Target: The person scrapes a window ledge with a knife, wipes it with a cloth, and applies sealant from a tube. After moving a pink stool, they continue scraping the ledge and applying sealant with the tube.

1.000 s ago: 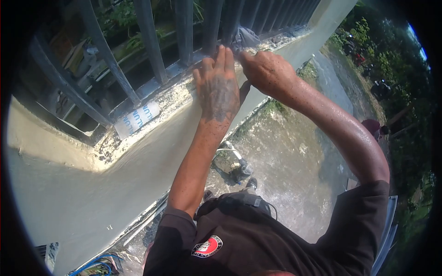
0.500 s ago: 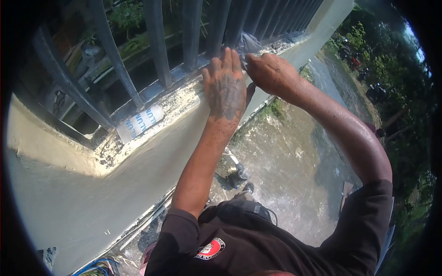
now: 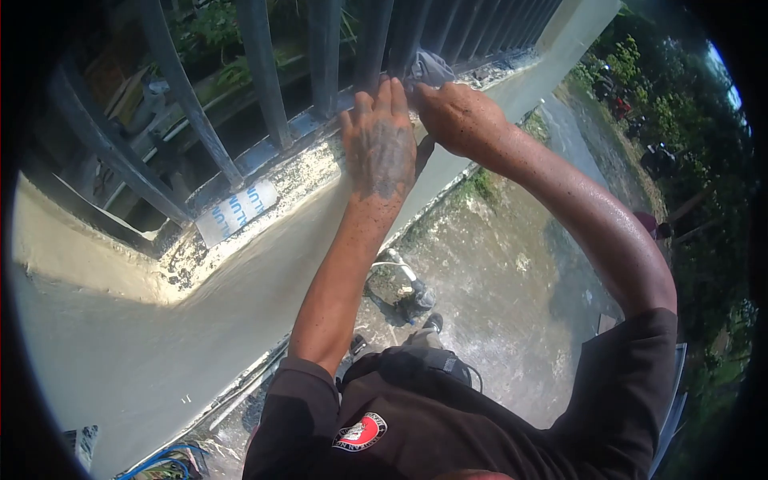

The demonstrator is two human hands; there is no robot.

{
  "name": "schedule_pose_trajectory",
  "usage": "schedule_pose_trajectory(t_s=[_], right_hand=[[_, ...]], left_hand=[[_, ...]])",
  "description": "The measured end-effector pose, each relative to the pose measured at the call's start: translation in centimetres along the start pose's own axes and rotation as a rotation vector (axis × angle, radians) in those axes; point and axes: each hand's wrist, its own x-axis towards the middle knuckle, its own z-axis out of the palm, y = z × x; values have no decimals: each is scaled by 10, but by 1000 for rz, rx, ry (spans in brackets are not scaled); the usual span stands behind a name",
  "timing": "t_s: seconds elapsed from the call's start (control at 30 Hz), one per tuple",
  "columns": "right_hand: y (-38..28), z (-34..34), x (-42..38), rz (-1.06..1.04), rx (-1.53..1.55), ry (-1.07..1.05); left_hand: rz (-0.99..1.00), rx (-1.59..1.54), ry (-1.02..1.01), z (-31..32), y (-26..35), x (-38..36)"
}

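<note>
My left hand (image 3: 382, 152) lies with its fingers stretched out over the ledge (image 3: 308, 172) at the foot of the grey bars (image 3: 324, 60). Its back is smeared with grey. Just right of it, my right hand (image 3: 464, 120) is closed, knuckles up, close to the left fingertips. Whatever the right fingers grip is hidden from me. A crumpled grey cloth (image 3: 433, 69) rests on the ledge against the bars, right behind the right hand. The ledge's paint is flaking and patchy.
A strip with blue lettering (image 3: 236, 214) lies on the ledge at left. Below is the smooth wall (image 3: 152, 344). On the wet concrete ground (image 3: 512, 272) stands a dark object with a white pipe-like part (image 3: 416, 296). Blue cables (image 3: 164, 460) lie at bottom left.
Both hands sit slightly further left in view, and the camera has shifted a little. The right hand stays closed beside the flat left hand.
</note>
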Motion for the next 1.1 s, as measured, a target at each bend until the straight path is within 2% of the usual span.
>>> schedule_pose_trajectory(t_s=[0.1, 0.2, 0.33, 0.4, 0.43, 0.53, 0.67, 0.73, 0.77, 0.83, 0.87, 0.93, 0.97, 1.0, 1.1], right_hand=[[-8, -15, -21, 28, -43, -49], [-5, -11, -10, 71, -72, -106], [-7, -4, 6, 59, -140, -52], [1, -3, 14, -85, -260, 137], [-3, -10, 19, -21, -284, 161], [0, -32, 20, 11, -216, 173], [-1, 2, 22, 2, -108, 132], [-1, 6, 28, 22, -32, 89], [-2, -7, 28, 83, 99, -129], [-6, -31, 14, 194, 331, -326], [0, -25, 11, 196, 337, -319], [10, -16, -1, 17, 269, 31], [9, -21, -9, 111, 217, 52], [10, -20, -11, 120, 220, 60], [27, 14, -14, 49, 101, 14]], left_hand=[[10, -24, 32, 3, 4, -14], [-8, -7, 27, 8, 7, -6], [-19, 93, 31, 7, 5, -5], [-21, -125, 136, -3, 15, -22], [7, -145, 147, -1, 20, -33], [87, -124, 199, 2, 26, -63], [78, -220, 203, 6, 15, -87], [59, -192, 199, 1, 6, -96], [49, -166, 191, -2, 3, -101], [50, -161, 197, -2, -3, -106], [49, -162, 207, -1, -4, -107], [61, -162, 225, -1, 0, -108], [64, -166, 219, -1, 5, -107], [68, -169, 211, 0, 11, -107], [131, -196, 249, 2, 33, -102]])
